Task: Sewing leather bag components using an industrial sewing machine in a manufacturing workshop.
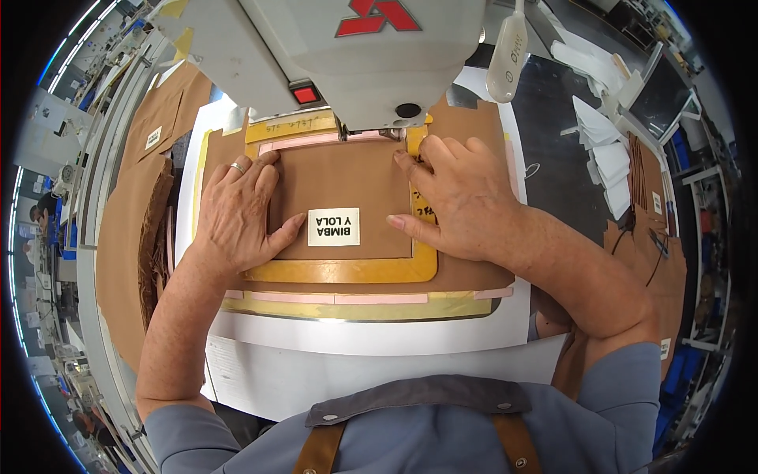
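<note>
Brown fabric [347, 178] lies flat under the sewing machine head [363, 75], with a rectangular yellow frame [339, 271] around its middle part. Sewn or laid on that part is a small white label [334, 227] with dark print, upside down to me. My left hand [235, 213] rests across the frame's left side, fingers stretched and thumb spread onto the fabric. On the opposite side, my right hand [467, 197] presses the frame and fabric edge with thumb and index finger apart, the other fingers bent. The machine's presser foot [388, 134] is at the frame's far edge.
Stacked brown fabric pieces [126, 261] lie at the left; more brown pieces [651, 268] are at the right. A white sheet [379, 336] extends under the work. White scraps [608, 166] lie on the dark table. A white handheld controller [507, 59] hangs at upper right.
</note>
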Demonstrator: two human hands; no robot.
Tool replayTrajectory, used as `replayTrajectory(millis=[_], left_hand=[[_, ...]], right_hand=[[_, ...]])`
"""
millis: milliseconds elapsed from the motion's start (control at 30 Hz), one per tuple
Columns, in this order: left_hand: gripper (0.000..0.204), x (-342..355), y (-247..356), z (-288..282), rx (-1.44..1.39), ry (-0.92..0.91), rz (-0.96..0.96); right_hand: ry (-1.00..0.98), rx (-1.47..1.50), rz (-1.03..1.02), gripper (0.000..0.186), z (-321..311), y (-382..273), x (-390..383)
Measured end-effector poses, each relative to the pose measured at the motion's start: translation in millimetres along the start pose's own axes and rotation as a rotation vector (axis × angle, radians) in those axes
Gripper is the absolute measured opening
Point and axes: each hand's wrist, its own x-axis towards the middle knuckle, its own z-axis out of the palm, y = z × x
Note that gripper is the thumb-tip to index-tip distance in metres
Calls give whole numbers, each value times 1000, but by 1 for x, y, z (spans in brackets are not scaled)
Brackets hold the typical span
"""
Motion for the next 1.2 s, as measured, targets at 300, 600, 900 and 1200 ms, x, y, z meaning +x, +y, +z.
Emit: replayTrajectory(millis=[300, 600, 900, 1200], left_hand=[[57, 35, 29, -9, -51, -3, 111], [46, 59, 39, 35, -478, -3, 240], [52, 58, 32, 50, -388, 86, 285], [56, 58, 33, 57, -318, 70, 258]], right_hand=[[-5, 26, 8, 68, 7, -2, 3], [43, 66, 0, 69, 15, 1, 1], [66, 356, -289, 27, -7, 3, -2], [15, 476, -413, 19, 8, -14, -4]])
